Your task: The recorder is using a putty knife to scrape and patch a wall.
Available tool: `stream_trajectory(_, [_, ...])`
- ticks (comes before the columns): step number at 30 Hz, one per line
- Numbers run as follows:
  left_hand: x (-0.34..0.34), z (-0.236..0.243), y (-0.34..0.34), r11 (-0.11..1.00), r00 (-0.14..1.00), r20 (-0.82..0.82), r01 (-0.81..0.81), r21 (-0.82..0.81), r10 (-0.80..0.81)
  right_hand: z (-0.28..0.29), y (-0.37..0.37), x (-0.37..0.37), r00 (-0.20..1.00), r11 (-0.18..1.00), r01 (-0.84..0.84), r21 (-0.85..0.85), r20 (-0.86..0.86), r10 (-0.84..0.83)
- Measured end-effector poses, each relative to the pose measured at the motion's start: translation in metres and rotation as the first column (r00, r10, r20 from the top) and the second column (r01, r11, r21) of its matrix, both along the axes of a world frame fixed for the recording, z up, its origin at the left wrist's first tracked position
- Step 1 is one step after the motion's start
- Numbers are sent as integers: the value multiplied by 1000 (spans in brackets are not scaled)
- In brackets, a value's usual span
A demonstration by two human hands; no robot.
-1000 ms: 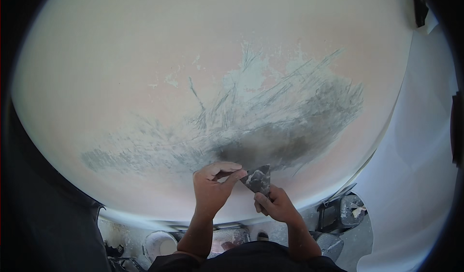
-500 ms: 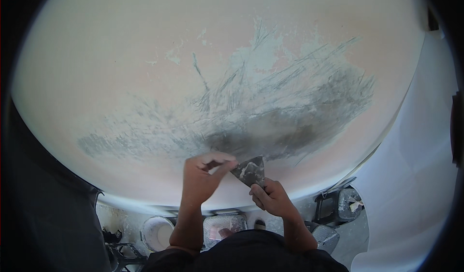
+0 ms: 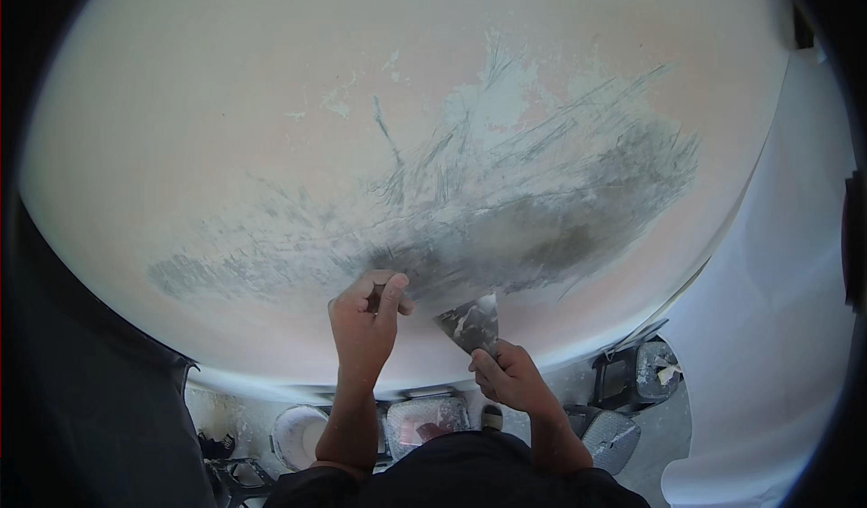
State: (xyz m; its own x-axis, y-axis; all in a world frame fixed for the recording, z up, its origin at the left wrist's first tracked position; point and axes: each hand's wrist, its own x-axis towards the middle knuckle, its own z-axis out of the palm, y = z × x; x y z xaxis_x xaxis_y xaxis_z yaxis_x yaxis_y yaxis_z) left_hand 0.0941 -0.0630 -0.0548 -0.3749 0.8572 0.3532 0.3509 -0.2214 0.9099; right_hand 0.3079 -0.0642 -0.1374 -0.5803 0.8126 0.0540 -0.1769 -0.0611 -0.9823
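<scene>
My right hand (image 3: 513, 374) grips the handle end of a putty knife (image 3: 470, 324), a dark triangular blade with whitish paste smeared on it. Its wide edge points up and left. My left hand (image 3: 368, 314) hovers just left of the blade, apart from it, thumb against curled fingers; whatever they pinch, if anything, is hidden. Beyond both hands spreads a large pale, curved surface (image 3: 226, 147). Across its middle runs a scuffed grey patch (image 3: 533, 237) with a brownish zone and streaky scratches. A thin crack line crosses the patch.
Below the surface's near edge stand a white bucket (image 3: 296, 436), a speckled stool top (image 3: 429, 418) and a dark chair or stool (image 3: 632, 374) at right. Another dark stool (image 3: 242, 481) is at lower left. White sheeting (image 3: 768, 327) hangs right, dark sheeting (image 3: 90, 382) left.
My left hand has drawn back left from the blade's corner, and its fingers have curled in. The knife has turned slightly in my right hand, and the paste now shows nearer its upper corner.
</scene>
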Motion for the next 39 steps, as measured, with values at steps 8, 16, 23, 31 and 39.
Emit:
stream_trajectory(8, [16,-3,-16,980,942,-293,189,56,-165,6,-15,-21,997,999,45,10,-62,-44])
stream_trajectory(16, [1,-21,-24,991,981,-148,121,-56,-128,1,-25,-27,992,991,89,-101,-75,-97])
stream_trajectory(23, [19,-49,-11,845,844,258,515,-145,-470,1,-16,-43,977,989,53,-136,-200,-80])
stream_trajectory(31, [52,-31,22,854,611,671,516,65,-421,-8,11,-55,956,985,139,-107,-246,-161])
stream_trajectory(39, [55,-52,39,904,794,458,424,53,-399,-12,26,-68,919,916,391,93,17,-394])
